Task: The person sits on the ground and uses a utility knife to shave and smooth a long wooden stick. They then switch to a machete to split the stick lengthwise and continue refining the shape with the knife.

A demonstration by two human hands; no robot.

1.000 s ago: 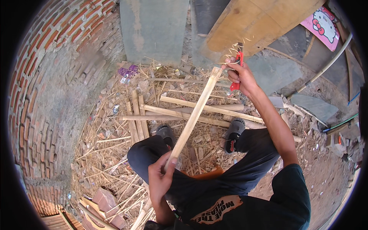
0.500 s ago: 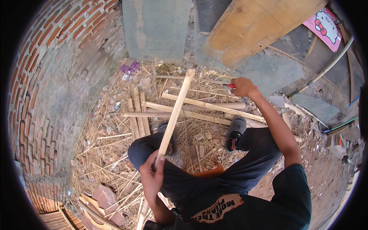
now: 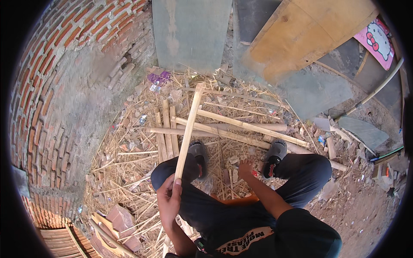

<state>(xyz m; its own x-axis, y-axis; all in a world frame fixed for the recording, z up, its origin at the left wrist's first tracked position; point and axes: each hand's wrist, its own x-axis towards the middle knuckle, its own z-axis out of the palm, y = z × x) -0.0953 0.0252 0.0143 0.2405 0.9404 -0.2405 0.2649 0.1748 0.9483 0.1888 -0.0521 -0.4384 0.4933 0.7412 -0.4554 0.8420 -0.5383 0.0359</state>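
Observation:
My left hand (image 3: 169, 198) is closed round the lower end of a long pale bamboo strip (image 3: 188, 133), thumb on top. The strip slants up and away from me, its far end above the littered ground. Low between my knees, my right hand (image 3: 246, 169) reaches to the ground beside my right shoe (image 3: 275, 151). Its fingers look spread, with no tool visible in them. A small red piece (image 3: 255, 173) shows beside that wrist; the rest of it is hidden. Several bamboo strips (image 3: 254, 125) lie crossed beyond my feet, over round poles.
Straw and rubble cover the ground (image 3: 124, 172). A brick wall (image 3: 47, 107) rises on the left. Grey panels (image 3: 191, 38) and a brown board (image 3: 301, 34) lean at the back. Broken bricks (image 3: 122, 219) and offcuts lie at the lower left.
My right hand has come back from the far right, where it held a red-handled tool, to the ground between my knees. My left hand still holds the strip; the view has shifted slightly.

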